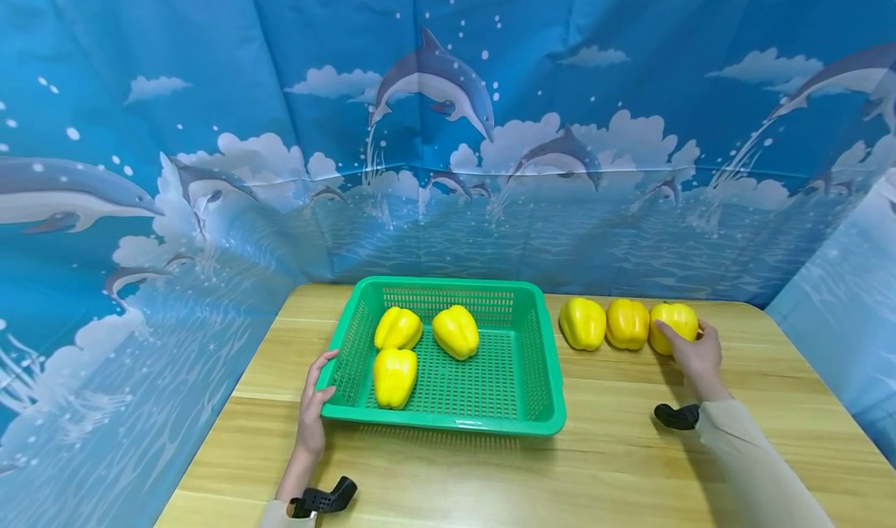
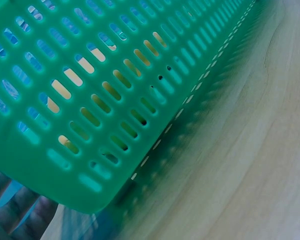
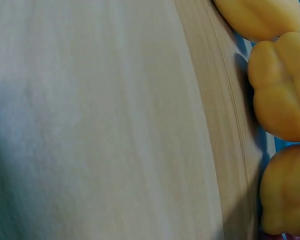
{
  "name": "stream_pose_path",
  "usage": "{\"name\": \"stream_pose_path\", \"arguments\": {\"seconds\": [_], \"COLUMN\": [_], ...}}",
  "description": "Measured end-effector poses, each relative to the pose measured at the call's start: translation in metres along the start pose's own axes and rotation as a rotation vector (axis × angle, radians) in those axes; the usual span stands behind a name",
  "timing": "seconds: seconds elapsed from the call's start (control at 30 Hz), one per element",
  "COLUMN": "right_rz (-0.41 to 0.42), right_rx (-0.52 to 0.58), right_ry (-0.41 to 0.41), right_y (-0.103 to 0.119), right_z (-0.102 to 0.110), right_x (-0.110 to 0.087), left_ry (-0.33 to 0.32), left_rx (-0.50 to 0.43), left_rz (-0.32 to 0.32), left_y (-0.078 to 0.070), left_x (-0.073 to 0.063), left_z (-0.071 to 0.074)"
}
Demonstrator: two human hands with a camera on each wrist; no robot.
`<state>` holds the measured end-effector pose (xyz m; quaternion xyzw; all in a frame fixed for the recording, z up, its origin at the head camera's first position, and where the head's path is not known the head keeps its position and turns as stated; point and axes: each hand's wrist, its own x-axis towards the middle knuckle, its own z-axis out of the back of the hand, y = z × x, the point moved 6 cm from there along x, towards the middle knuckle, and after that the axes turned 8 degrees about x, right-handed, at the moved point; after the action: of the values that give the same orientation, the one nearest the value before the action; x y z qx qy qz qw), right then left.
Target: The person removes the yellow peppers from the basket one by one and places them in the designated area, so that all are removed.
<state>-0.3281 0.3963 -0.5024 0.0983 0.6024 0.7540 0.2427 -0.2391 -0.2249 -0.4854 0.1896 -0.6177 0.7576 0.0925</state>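
My left hand (image 1: 313, 407) holds the green plastic basket (image 1: 448, 427) at its left end, fingers along the rim and thumb near the front corner. Some of its fingers (image 2: 32, 215) show past the slotted basket wall (image 2: 105, 90) in the left wrist view. Over on the right, my right hand (image 1: 700, 354) grips the rightmost yellow bell pepper (image 1: 673, 322), thumb on its left side and fingers on its right. That pepper stands in a row beside a middle bell pepper (image 1: 627, 324) and a left bell pepper (image 1: 582, 324).
Inside the basket lie three more bell peppers: one at the back left (image 1: 398, 329), one at the back middle (image 1: 456, 332) and one at the front left (image 1: 395, 378). A wooden table (image 1: 602, 466) carries everything. Behind it hangs a blue dolphin-print curtain (image 1: 434, 232).
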Motion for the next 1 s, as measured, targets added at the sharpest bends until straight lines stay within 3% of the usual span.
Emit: {"name": "stream_pose_path", "arguments": {"seconds": [0.17, 0.47, 1.0], "right_rz": [0.002, 0.087, 0.075], "right_rx": [-0.011, -0.099, -0.099], "right_ry": [0.008, -0.005, 0.058], "right_y": [-0.0023, -0.0034, -0.006], "right_z": [-0.0003, 0.0007, 0.0011], "right_x": [0.0008, 0.0003, -0.0026], "left_ry": [0.002, 0.006, -0.003], "left_rx": [-0.007, -0.01, -0.006], "left_rz": [-0.008, -0.01, 0.011], "left_y": [-0.0003, -0.0005, 0.0016], "left_x": [-0.0005, 0.0027, 0.0009], "left_z": [-0.0001, -0.0011, -0.0001]}}
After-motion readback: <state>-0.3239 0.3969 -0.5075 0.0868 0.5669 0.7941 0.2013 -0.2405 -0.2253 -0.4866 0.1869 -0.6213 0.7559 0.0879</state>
